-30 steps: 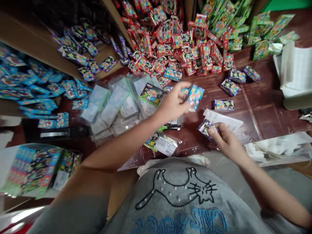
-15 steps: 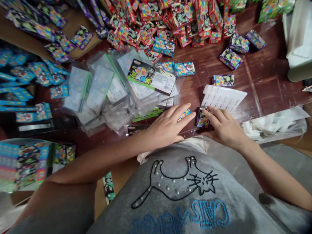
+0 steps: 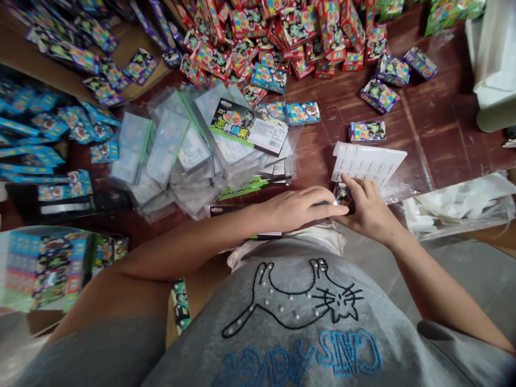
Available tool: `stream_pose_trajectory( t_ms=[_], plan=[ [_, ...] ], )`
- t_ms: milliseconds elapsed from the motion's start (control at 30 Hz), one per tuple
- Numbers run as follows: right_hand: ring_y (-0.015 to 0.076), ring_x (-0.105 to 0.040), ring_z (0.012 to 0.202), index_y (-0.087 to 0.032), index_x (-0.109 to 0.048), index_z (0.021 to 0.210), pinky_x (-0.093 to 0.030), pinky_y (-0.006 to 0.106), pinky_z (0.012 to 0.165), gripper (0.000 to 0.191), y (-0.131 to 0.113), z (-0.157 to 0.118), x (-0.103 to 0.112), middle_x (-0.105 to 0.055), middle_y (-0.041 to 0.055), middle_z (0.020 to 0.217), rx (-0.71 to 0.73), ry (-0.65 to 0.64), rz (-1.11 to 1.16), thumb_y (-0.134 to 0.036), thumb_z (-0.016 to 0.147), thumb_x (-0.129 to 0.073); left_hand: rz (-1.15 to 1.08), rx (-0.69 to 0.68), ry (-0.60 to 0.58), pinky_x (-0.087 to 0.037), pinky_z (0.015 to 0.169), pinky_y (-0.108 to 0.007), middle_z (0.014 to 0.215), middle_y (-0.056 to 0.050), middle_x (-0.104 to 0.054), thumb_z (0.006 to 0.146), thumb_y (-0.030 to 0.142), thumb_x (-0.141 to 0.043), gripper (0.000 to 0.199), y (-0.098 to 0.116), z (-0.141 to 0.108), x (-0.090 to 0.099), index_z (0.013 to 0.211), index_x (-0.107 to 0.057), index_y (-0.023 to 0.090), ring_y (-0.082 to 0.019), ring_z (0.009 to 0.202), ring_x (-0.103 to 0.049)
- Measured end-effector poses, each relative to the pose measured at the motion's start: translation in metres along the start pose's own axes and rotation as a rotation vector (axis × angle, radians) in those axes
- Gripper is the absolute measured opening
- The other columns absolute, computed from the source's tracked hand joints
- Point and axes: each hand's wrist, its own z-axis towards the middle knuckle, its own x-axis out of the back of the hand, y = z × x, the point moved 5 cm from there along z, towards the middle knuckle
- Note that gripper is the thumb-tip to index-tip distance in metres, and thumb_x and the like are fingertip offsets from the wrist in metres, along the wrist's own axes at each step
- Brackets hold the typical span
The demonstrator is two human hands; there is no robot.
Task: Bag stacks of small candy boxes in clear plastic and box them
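My left hand (image 3: pixel 300 207) is closed over a small blue candy box (image 3: pixel 321 203), which shows only as a sliver under the fingers. Its fingertips meet those of my right hand (image 3: pixel 367 208) at the table's front edge. Between thumb and fingers, my right hand holds a small dark purple candy box (image 3: pixel 342 192), partly covered by the fingers. Just beyond it, a white sheet of printed labels (image 3: pixel 371 161) stands half folded. One more purple candy box (image 3: pixel 367 131) lies behind that sheet.
Clear bags with printed cards (image 3: pixel 169 145) lie left of centre under a black display card (image 3: pixel 248 126). Red boxes (image 3: pixel 298 27) are heaped at the back, blue boxes (image 3: pixel 83 123) at left. A bag of white paper scraps (image 3: pixel 455 207) sits at right.
My left hand has moved right and closed over the blue box, up against my right hand. My right hand has shifted slightly with the purple box.
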Motion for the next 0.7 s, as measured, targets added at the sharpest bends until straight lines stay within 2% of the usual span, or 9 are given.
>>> stream_pose_trajectory(
  t_ms=[100,167,233,300,367,433,600,667,700],
  plan=[
    [0.0433,-0.060,0.120,-0.018,-0.026,0.175,-0.053,0.063,0.102,0.101,-0.001,0.003,-0.003,-0.060,0.0236,0.138,-0.032,-0.012,0.008,-0.069,0.097,-0.065,-0.014,0.275,0.386,-0.055,0.116,-0.045,0.133,-0.011,-0.068,0.109,0.018,-0.053,0.039,-0.014,-0.007,-0.001,0.146,-0.060,0.028,-0.024,0.130,-0.065],
    [0.0432,-0.060,0.119,-0.018,-0.030,0.173,-0.053,0.062,0.103,0.102,-0.004,0.005,-0.006,-0.060,0.0235,0.139,-0.092,-0.009,0.005,-0.073,0.095,-0.066,0.018,0.440,0.513,-0.054,0.118,-0.049,0.134,-0.013,-0.065,0.106,0.022,-0.063,0.041,-0.022,-0.017,-0.004,0.147,-0.057,0.023,-0.027,0.132,-0.064],
    [0.0434,-0.060,0.118,-0.016,-0.035,0.171,-0.053,0.061,0.100,0.103,-0.009,0.008,-0.009,-0.061,0.0241,0.139,-0.143,0.010,-0.022,-0.078,0.094,-0.064,0.083,0.498,0.420,-0.053,0.119,-0.049,0.137,-0.015,-0.061,0.101,0.029,-0.074,0.052,-0.019,-0.026,-0.009,0.148,-0.056,0.020,-0.029,0.134,-0.062],
    [0.0433,-0.060,0.116,-0.013,-0.039,0.168,-0.053,0.059,0.097,0.104,-0.016,0.010,-0.013,-0.062,0.0250,0.137,-0.170,0.029,-0.066,-0.082,0.093,-0.061,0.207,0.528,0.218,-0.053,0.116,-0.051,0.139,-0.016,-0.061,0.096,0.035,-0.080,0.060,-0.012,-0.036,-0.011,0.149,-0.057,0.018,-0.034,0.134,-0.061],
    [0.0429,-0.059,0.114,-0.012,-0.041,0.167,-0.052,0.058,0.095,0.104,-0.024,0.013,-0.018,-0.063,0.0252,0.135,-0.183,0.033,-0.108,-0.085,0.094,-0.058,0.339,0.574,0.041,-0.053,0.111,-0.052,0.134,-0.016,-0.065,0.098,0.035,-0.078,0.056,-0.005,-0.047,-0.011,0.147,-0.060,0.016,-0.035,0.128,-0.063],
    [0.0424,-0.059,0.113,-0.012,-0.040,0.167,-0.052,0.057,0.093,0.103,-0.032,0.014,-0.021,-0.064,0.0250,0.134,-0.191,0.026,-0.144,-0.085,0.095,-0.054,0.420,0.614,-0.060,-0.054,0.105,-0.049,0.125,-0.015,-0.070,0.103,0.033,-0.071,0.044,-0.001,-0.054,-0.012,0.142,-0.063,0.015,-0.034,0.119,-0.068],
    [0.0412,-0.058,0.116,-0.014,-0.034,0.171,-0.049,0.053,0.093,0.102,-0.043,0.019,-0.029,-0.062,0.0248,0.148,-0.162,-0.015,-0.189,-0.084,0.097,-0.050,0.467,0.610,-0.061,-0.053,0.102,-0.045,0.111,-0.013,-0.078,0.108,0.035,-0.066,0.027,0.000,-0.045,-0.016,0.122,-0.071,0.013,-0.031,0.112,-0.073],
    [0.0414,-0.058,0.120,-0.013,-0.031,0.172,-0.048,0.053,0.095,0.104,-0.043,0.022,-0.034,-0.061,0.0246,0.153,-0.130,-0.018,-0.170,-0.084,0.098,-0.049,0.445,0.589,-0.031,-0.053,0.105,-0.046,0.120,-0.015,-0.078,0.106,0.043,-0.068,0.037,0.002,-0.049,-0.007,0.127,-0.070,0.012,-0.032,0.117,-0.072],
    [0.0415,-0.058,0.122,-0.014,-0.030,0.172,-0.048,0.053,0.096,0.104,-0.042,0.024,-0.037,-0.061,0.0243,0.154,-0.114,-0.019,-0.154,-0.084,0.098,-0.050,0.431,0.558,-0.019,-0.052,0.108,-0.047,0.129,-0.016,-0.077,0.104,0.049,-0.071,0.049,0.004,-0.056,-0.001,0.135,-0.068,0.012,-0.033,0.123,-0.071]
  ],
)
